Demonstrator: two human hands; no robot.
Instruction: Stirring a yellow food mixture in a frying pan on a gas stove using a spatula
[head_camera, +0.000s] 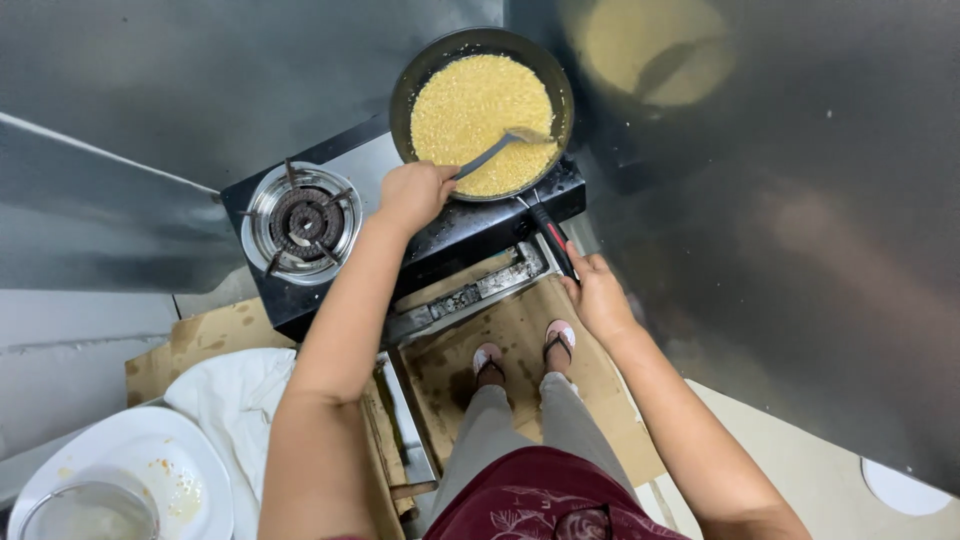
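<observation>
Left hand (415, 195) is fisted round a grey spatula (500, 148) whose blade sits in yellow grains at 3 o'clock of the dark frying pan (482, 112). Right hand (597, 293) grips the pan's black handle (553, 238) — at 5 o'clock from the pan. Pan sits on the stove's right side; bare burner (302, 220) at 9 o'clock. White plate (130, 470) w/ glass bowl (90, 512) — 7 o'clock, well apart.

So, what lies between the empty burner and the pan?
In the head view, the left hand gripping the spatula lies between burner and pan, above black stove top.
</observation>
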